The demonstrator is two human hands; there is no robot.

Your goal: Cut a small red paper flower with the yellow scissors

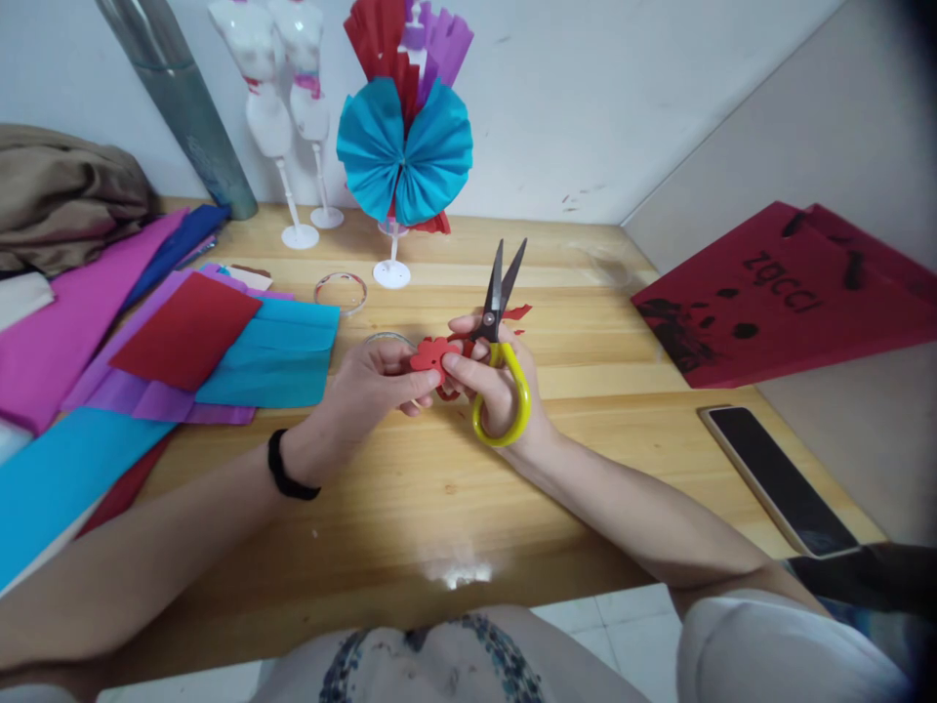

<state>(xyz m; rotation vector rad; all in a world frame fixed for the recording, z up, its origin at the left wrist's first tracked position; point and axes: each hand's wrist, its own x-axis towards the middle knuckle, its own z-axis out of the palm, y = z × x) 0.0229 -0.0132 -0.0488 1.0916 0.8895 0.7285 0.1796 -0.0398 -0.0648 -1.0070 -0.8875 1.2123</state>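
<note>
Between my two hands is a small red paper flower with rounded petals and a small dark hole near its middle. My left hand pinches its left side between thumb and fingers. My right hand touches its right side with the thumb while keeping hold of yellow-handled scissors. The scissors' dark blades stand apart and point up and away from me. Red paper scraps show behind my right fingers, partly hidden. A roll of tape lies behind my left hand, mostly covered.
Coloured paper sheets and a brown cloth lie at left. A bottle, white mannequins and one dressed in blue folded paper stand along the wall. Another tape roll lies near. At right are a red bag and a phone.
</note>
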